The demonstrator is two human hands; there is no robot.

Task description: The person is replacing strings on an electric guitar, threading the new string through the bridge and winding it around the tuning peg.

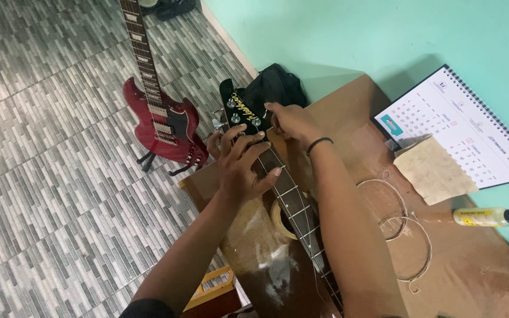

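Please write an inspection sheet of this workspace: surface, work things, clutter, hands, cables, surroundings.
Surface: brown table, scuffed.
Job's things: guitar neck lying on the table, black headstock at its far end.
Clutter: coiled strings, yellow bottle, calendar, paper bag.
Hands: left hand wraps the neck; right hand at the tuners.
Cables: nothing seen.
Surroundings: red electric guitar on tiled floor, teal wall.

Both forearms reach forward from the lower frame edge and converge ahead. Left hand [244, 165]: palm down, fingers spread and curled over, thumb out to the right, wrist bent slightly. Right hand [290, 123]: just beyond and right of the left, nearly touching it, fingers pinched together at the tips, pointing left. A dark band circles the right wrist. Left sleeve dark at the upper arm.
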